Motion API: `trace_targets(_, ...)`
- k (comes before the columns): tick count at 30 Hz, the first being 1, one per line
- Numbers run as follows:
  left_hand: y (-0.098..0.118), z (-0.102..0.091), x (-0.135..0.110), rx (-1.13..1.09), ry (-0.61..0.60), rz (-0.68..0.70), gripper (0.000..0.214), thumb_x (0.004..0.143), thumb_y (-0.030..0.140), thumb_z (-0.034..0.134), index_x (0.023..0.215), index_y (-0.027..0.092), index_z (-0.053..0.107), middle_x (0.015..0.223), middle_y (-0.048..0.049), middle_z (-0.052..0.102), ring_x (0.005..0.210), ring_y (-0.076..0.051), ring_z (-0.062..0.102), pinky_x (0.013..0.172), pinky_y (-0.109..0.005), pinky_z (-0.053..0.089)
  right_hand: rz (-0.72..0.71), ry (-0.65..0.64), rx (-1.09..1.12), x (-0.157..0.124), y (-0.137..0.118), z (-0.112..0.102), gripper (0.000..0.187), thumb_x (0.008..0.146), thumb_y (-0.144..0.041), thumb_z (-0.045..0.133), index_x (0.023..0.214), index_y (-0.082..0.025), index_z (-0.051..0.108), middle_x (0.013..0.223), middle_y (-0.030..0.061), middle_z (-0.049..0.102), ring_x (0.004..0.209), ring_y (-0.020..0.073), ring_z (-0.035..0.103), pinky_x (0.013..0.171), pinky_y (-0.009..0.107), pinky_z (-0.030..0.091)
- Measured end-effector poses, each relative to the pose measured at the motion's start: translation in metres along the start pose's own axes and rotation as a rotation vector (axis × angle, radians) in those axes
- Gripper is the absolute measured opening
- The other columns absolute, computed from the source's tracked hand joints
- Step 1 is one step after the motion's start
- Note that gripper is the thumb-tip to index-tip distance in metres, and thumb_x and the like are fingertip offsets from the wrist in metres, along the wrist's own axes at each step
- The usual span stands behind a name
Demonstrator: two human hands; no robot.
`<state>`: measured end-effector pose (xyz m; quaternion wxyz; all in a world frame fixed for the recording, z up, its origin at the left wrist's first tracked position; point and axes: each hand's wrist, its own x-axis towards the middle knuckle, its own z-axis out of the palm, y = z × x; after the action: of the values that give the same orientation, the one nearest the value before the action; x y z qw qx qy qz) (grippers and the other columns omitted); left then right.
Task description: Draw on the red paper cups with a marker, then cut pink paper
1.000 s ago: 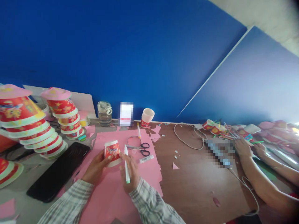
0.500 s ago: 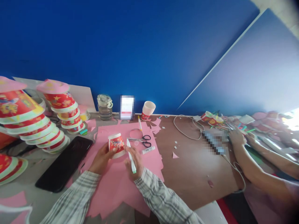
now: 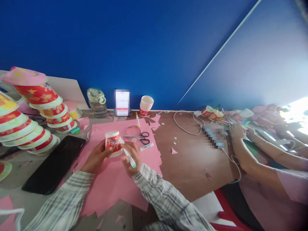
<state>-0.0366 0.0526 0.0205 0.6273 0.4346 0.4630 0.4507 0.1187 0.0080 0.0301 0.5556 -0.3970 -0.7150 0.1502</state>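
My left hand (image 3: pixel 97 154) grips a red-and-white paper cup (image 3: pixel 113 143) with a printed picture, above the pink paper (image 3: pixel 117 186). In my right hand (image 3: pixel 132 157) is a white marker (image 3: pixel 128 155) with a green end, its other end close to the cup's right side. Whether the tip touches the cup I cannot tell. Just beyond my right hand lie black-handled scissors (image 3: pixel 144 138) and a white glue stick (image 3: pixel 146 147). A yellow-and-white marker (image 3: pixel 138 119) lies farther back on the paper.
Stacked, decorated paper cups (image 3: pixel 51 109) stand at the left, beside a black phone (image 3: pixel 55 165). Along the blue partition are a glass jar (image 3: pixel 97 103), a lit screen (image 3: pixel 122 102) and white cups (image 3: pixel 146 104). At the right, a co-worker's arms (image 3: pixel 247 154) reach over the table near a cable (image 3: pixel 178 126).
The view has shifted, so most things appear farther left and higher. My left hand still holds the cup and my right hand the marker, close beside it.
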Motion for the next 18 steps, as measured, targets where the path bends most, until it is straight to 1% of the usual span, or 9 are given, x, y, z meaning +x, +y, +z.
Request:
trace_targets(2,-0.0021,-0.0016,0.0008,0.01,-0.009,-0.008,0.065,0.05,0.044,0.071,0.106,0.015,0.055,0.106,-0.0132,0.062,0.096,-0.028,0.057,0.079,-0.039,0.046,-0.002,0.019,0.003,0.0011,0.0003,-0.0004,0.04,0.09,-0.041,0.035,0.118,-0.017,0.049,0.105,0.0119,0.059,0.099,0.0201,0.061,0.084,0.036,0.054)
trace_targets(6,-0.0053,-0.0039,0.0024,0.005,-0.025,0.006,0.065,0.05,0.043,0.071,0.107,0.015,0.055,0.106,-0.0135,0.063,0.094,-0.027,0.058,0.079,-0.038,0.046,-0.003,0.064,0.006,0.0009,0.0032,0.002,0.038,0.09,-0.038,0.036,0.119,-0.016,0.047,0.103,0.0117,0.061,0.1,0.0203,0.06,0.086,0.036,0.053)
trace_targets(11,-0.0037,-0.0026,0.0007,-0.004,-0.059,0.01,0.063,0.054,0.042,0.07,0.108,0.015,0.054,0.108,-0.0138,0.062,0.097,-0.027,0.057,0.081,-0.039,0.046,0.115,0.091,0.025,-0.0005,0.0059,0.0054,0.035,0.088,-0.038,0.04,0.113,-0.016,0.049,0.102,0.011,0.061,0.097,0.0198,0.061,0.084,0.035,0.053)
trace_targets(18,0.001,0.0012,-0.0021,-0.021,-0.072,0.016,0.063,0.055,0.039,0.07,0.111,0.015,0.053,0.11,-0.0139,0.061,0.098,-0.027,0.057,0.081,-0.038,0.047,0.08,0.094,0.054,0.0005,0.0036,0.0043,0.029,0.087,-0.031,0.043,0.111,-0.016,0.049,0.101,0.0109,0.061,0.096,0.0198,0.061,0.083,0.035,0.052)
